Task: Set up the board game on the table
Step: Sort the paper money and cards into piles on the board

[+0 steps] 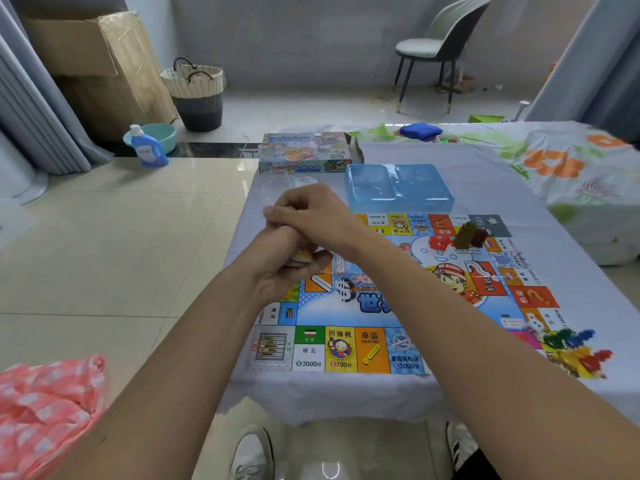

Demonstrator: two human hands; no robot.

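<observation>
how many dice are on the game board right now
2, as far as I can tell: white dice side by side near the board's near right corner, beside the coloured pawns. Blurry; others may be hidden.

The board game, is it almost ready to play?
Partly. The game board lies unfolded on the table, with pawns, dice and little houses on it. The blue tray looks emptied. Left hand and right hand are opening a small pack, maybe cards. Sorting remains.

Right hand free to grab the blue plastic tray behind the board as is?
Probably not at once: the right hand is pinching a clear wrapper with the left hand. The path to the blue plastic tray looks open; nothing stands between.
</observation>
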